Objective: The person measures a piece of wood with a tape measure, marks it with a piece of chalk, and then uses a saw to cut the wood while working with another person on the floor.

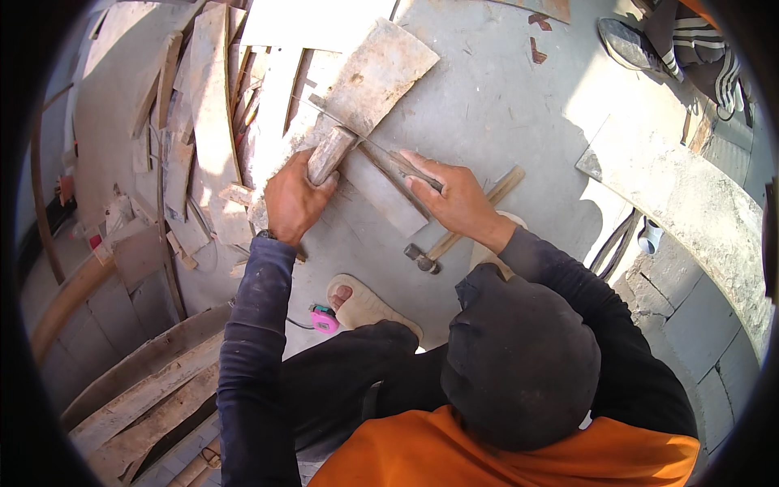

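My left hand (294, 195) is closed around a short, thick wooden block (331, 154), holding it down over the boards. My right hand (456, 199) grips the wooden handle of what looks like a saw (399, 165). Its thin blade slants up and left past the far end of the block; whether it is cutting into the wood cannot be made out. Beneath lie a wide, stained board (381, 77) and a narrower plank (385, 195). A hammer (466, 223) with a wooden handle rests on the floor, partly behind my right wrist.
A pink tape measure (324, 319) lies beside my sandalled left foot (369, 308). Scrap boards (213, 97) pile up at left, with long planks (146, 398) lower left. A pale slab (690, 219) stretches along the right. Another person's shoe (629, 46) is at the far right.
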`<state>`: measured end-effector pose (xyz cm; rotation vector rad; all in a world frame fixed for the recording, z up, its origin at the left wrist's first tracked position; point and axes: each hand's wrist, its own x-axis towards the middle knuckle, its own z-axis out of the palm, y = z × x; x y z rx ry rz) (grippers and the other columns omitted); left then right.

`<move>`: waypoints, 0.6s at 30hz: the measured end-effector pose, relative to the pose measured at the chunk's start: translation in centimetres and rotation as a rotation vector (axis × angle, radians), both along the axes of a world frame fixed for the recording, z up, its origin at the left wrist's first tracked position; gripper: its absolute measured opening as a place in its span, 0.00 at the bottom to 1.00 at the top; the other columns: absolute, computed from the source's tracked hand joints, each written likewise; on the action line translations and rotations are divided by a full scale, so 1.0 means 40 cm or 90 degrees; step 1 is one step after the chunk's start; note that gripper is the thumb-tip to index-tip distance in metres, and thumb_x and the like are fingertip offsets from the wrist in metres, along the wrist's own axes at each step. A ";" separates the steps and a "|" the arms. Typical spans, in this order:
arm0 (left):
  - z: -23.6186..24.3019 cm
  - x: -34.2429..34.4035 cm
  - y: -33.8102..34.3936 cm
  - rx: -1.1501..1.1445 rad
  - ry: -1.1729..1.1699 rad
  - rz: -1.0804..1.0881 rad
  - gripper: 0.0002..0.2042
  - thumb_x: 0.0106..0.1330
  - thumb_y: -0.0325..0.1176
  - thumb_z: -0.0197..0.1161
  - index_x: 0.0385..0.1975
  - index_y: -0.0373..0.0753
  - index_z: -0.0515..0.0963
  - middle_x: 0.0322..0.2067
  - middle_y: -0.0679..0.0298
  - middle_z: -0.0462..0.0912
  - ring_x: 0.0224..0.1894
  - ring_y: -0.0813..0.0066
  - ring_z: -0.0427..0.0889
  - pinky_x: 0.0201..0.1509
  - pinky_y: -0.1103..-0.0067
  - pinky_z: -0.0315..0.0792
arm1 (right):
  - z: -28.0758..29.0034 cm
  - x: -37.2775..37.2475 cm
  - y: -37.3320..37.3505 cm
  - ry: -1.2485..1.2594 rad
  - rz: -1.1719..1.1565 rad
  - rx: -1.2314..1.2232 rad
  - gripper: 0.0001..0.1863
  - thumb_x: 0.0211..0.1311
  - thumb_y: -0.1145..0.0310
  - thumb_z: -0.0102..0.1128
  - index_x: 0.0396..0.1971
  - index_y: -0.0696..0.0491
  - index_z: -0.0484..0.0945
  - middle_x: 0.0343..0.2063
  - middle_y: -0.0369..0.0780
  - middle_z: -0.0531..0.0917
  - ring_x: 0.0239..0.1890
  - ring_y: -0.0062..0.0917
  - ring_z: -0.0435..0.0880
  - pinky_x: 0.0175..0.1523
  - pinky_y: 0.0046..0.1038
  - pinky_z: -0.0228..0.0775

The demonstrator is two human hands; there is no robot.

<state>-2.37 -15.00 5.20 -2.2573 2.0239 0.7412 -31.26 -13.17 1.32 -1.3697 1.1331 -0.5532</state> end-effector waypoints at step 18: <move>-0.012 0.000 0.007 -0.009 -0.001 -0.009 0.28 0.60 0.43 0.76 0.59 0.36 0.82 0.47 0.46 0.89 0.48 0.45 0.89 0.56 0.60 0.81 | 0.010 -0.078 0.067 0.029 0.000 0.050 0.27 0.77 0.60 0.60 0.69 0.59 0.77 0.60 0.56 0.85 0.62 0.47 0.86 0.67 0.35 0.75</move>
